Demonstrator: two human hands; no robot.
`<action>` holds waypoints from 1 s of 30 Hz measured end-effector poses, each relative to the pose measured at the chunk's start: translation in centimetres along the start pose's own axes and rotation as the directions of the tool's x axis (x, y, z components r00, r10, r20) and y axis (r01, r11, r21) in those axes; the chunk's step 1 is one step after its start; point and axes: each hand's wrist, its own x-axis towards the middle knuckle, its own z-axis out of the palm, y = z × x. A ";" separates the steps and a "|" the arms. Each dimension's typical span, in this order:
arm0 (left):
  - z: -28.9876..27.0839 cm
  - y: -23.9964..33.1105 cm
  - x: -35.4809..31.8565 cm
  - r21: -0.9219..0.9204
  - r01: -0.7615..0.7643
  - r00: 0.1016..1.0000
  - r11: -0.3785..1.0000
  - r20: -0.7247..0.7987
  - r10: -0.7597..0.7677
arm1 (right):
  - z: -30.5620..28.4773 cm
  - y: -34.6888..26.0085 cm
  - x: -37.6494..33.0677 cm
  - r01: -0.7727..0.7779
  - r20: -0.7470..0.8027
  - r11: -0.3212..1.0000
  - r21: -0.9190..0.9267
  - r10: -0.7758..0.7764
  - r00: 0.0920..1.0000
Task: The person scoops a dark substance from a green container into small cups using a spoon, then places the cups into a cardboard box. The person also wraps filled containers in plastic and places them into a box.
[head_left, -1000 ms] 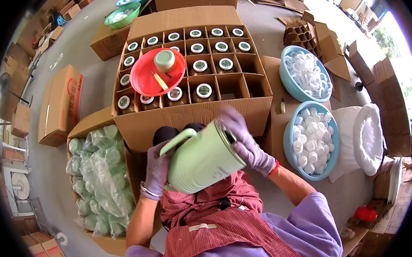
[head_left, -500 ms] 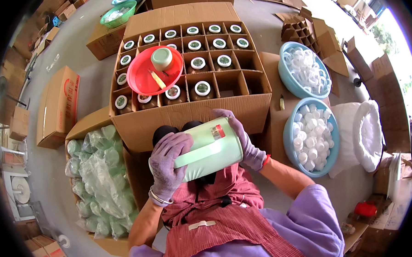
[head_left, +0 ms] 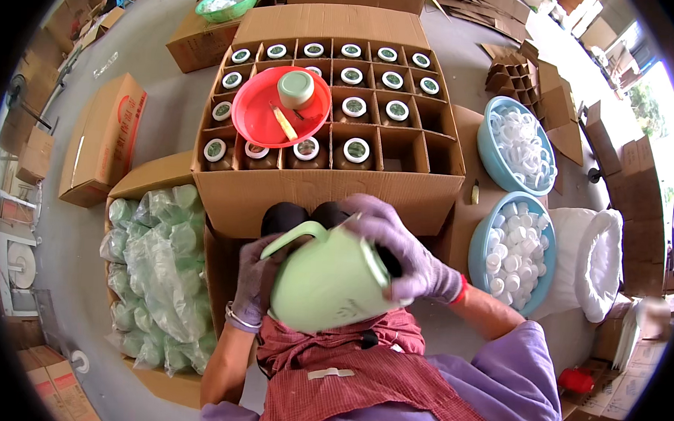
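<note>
A pale green plastic jug (head_left: 322, 285) lies tilted in front of my apron, its dark mouth turned to the right and its loop handle at the upper left. My gloved left hand (head_left: 257, 278) supports its base end, beside the handle. At the mouth, my gloved right hand (head_left: 403, 247) grips the rim, with some smear from motion. Just beyond, an open cardboard carton (head_left: 330, 191) with dividers holds several white-lidded bottles. A red basin (head_left: 262, 124) rests on top of them, with a pale green lidded cup (head_left: 296, 87) and a yellow-handled tool (head_left: 284, 124) in it.
To my left stands a carton of plastic-wrapped green jugs (head_left: 157, 270). On the right are a blue basin of white rings (head_left: 481, 145), a blue basin of white caps (head_left: 476, 262) and a white sack (head_left: 599, 263). A closed carton (head_left: 103, 140) stands at far left.
The jug has been rolled, so its handle now points up and its red sticker is out of sight. My right hand has moved onto the rim. The whole view has shifted slightly.
</note>
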 end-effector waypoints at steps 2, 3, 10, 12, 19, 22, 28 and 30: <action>1.4 1.8 0.2 0.373 -0.325 0.944 0.869 0.079 0.319 | 3.1 2.6 -3.5 -0.170 -0.308 0.958 0.230 0.237 0.921; 1.5 1.7 0.3 0.456 -0.415 0.906 0.788 0.122 0.406 | 3.9 2.7 -3.7 -0.182 -0.367 0.944 0.277 0.278 0.888; 2.0 0.8 0.1 0.493 -0.383 0.910 0.781 0.059 0.410 | 2.3 3.1 -2.8 -0.377 -0.238 0.753 0.540 0.566 0.789; 1.8 -1.2 -0.1 0.269 -0.174 0.974 0.947 -0.096 0.206 | 0.8 1.1 -0.6 -0.454 -0.097 0.546 0.704 0.707 0.700; 0.3 -4.8 -1.7 0.207 -0.114 0.991 0.972 0.099 0.095 | -3.0 1.0 -1.4 -0.360 -0.156 0.780 0.512 0.497 0.854; 0.0 -6.0 -1.8 0.387 -0.220 0.968 0.896 0.202 0.151 | -2.1 -0.4 -2.3 -0.312 -0.095 0.782 0.539 0.425 0.900; -1.6 -5.5 -1.0 0.349 -0.173 0.985 0.921 0.088 0.151 | -1.6 -1.3 -4.0 -0.375 -0.143 0.728 0.574 0.539 0.830; -2.5 -5.2 -0.6 0.534 -0.269 0.962 0.802 0.107 0.252 | -1.8 -1.1 -4.6 -0.383 -0.160 0.724 0.574 0.558 0.814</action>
